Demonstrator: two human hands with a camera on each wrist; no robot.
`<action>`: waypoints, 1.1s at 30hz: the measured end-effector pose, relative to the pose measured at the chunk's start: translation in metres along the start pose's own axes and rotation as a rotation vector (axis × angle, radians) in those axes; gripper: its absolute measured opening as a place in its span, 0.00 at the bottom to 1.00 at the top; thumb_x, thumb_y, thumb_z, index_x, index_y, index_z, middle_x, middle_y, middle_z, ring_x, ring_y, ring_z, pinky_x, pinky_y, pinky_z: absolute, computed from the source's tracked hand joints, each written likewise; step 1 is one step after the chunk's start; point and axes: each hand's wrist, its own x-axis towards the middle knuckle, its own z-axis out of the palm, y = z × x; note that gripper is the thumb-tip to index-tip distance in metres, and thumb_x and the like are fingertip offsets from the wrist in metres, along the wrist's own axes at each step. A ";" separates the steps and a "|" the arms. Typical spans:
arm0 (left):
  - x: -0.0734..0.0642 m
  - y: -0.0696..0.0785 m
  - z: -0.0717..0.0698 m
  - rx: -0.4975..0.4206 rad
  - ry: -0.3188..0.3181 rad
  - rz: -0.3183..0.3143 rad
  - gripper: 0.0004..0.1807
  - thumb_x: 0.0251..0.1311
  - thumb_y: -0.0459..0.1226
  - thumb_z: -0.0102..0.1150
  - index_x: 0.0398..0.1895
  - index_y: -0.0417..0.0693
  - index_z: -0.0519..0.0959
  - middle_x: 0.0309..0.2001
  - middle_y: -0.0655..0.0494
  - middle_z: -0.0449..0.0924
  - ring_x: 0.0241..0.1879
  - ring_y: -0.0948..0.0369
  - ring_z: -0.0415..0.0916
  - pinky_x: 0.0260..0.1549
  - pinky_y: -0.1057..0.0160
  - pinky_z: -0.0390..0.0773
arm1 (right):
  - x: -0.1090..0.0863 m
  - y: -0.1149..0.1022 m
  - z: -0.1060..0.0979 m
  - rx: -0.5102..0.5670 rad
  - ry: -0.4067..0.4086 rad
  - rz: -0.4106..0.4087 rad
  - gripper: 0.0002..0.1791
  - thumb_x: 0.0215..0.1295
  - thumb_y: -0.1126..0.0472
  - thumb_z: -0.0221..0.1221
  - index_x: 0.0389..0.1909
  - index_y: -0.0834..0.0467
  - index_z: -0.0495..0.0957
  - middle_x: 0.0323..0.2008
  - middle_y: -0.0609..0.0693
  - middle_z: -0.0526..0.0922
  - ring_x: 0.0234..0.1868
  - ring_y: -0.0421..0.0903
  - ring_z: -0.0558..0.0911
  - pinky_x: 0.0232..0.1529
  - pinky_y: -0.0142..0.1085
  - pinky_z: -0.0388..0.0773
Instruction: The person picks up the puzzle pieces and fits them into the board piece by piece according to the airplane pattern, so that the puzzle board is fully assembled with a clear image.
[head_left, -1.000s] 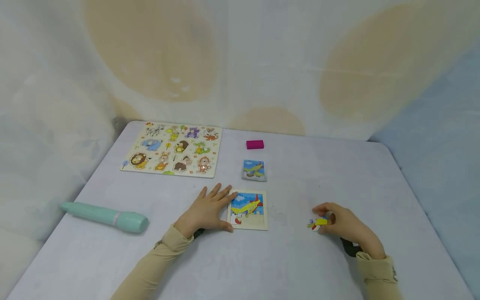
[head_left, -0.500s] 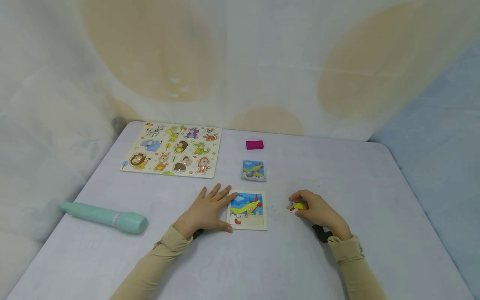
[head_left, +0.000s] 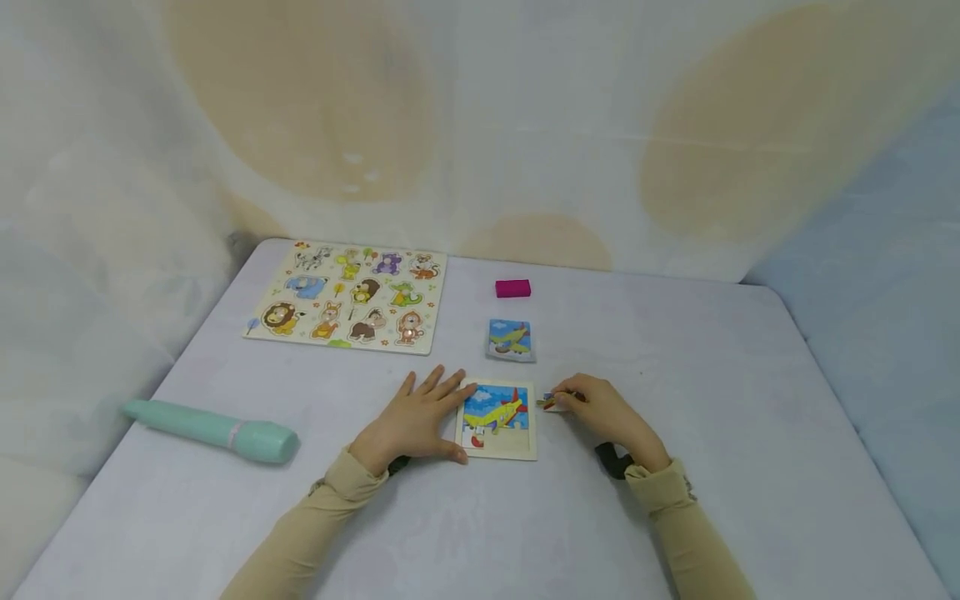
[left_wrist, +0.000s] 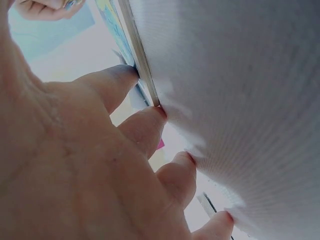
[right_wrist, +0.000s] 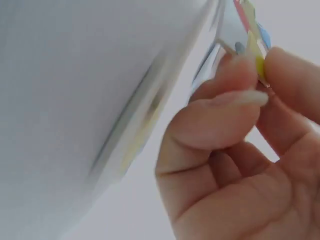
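Note:
A small square jigsaw puzzle board [head_left: 533, 437] lies mid-table, showing a yellow airplane on blue sky; part of its bottom row is bare wood. My left hand [head_left: 408, 423] lies spread at its left side, with the index finger and thumb touching the frame. In the left wrist view, straight fingertips [left_wrist: 159, 114] meet the board's edge. Just off the board's right side, my right hand [head_left: 606, 414] pinches a jigsaw piece [head_left: 548, 403] between thumb and fingers. Red, yellow and blue show on that piece in the right wrist view; fingers cover part of it.
Behind the board lies a small airplane picture packet [head_left: 510, 342], with a magenta block [head_left: 513, 288] farther back. An animal peg puzzle [head_left: 356, 337] sits at the back left. A mint-green microphone-shaped object [head_left: 217, 432] lies on the left.
My right hand has carried the jigsaw piece leftward and slightly away from me, from the open table on the right to beside the board. The left hand stays in place.

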 end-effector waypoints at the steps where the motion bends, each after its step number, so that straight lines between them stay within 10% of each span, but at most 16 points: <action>1: 0.000 0.000 -0.001 0.004 -0.002 0.001 0.57 0.43 0.66 0.66 0.76 0.59 0.55 0.78 0.54 0.47 0.77 0.45 0.40 0.70 0.32 0.42 | 0.001 -0.005 0.003 0.025 -0.017 -0.010 0.12 0.71 0.61 0.54 0.45 0.62 0.83 0.35 0.51 0.82 0.33 0.41 0.74 0.34 0.31 0.72; 8: 0.002 0.001 -0.002 -0.004 -0.006 0.000 0.57 0.43 0.66 0.66 0.76 0.59 0.55 0.78 0.54 0.47 0.77 0.46 0.40 0.70 0.33 0.42 | 0.013 -0.040 0.031 0.182 -0.235 -0.053 0.05 0.67 0.63 0.59 0.36 0.61 0.81 0.25 0.48 0.81 0.21 0.39 0.78 0.25 0.29 0.77; 22: 0.002 0.000 -0.002 0.013 -0.004 -0.006 0.56 0.43 0.66 0.66 0.76 0.59 0.55 0.78 0.55 0.48 0.77 0.46 0.41 0.70 0.33 0.43 | 0.013 -0.068 0.052 -0.090 -0.031 -0.024 0.09 0.57 0.66 0.66 0.22 0.56 0.76 0.18 0.44 0.73 0.20 0.40 0.70 0.22 0.28 0.65; 27: 0.002 0.001 -0.001 -0.003 0.003 -0.001 0.56 0.43 0.65 0.67 0.76 0.58 0.56 0.78 0.54 0.48 0.77 0.45 0.41 0.70 0.32 0.43 | 0.014 -0.040 0.035 0.021 -0.098 -0.066 0.05 0.58 0.63 0.66 0.33 0.56 0.79 0.27 0.46 0.79 0.27 0.40 0.74 0.29 0.28 0.71; 33: 0.000 0.002 -0.001 0.000 0.001 -0.001 0.57 0.43 0.65 0.68 0.76 0.58 0.56 0.78 0.53 0.49 0.77 0.44 0.41 0.70 0.32 0.43 | -0.003 0.013 -0.011 -0.012 0.006 0.054 0.25 0.53 0.65 0.70 0.53 0.60 0.77 0.50 0.54 0.80 0.36 0.44 0.73 0.37 0.33 0.73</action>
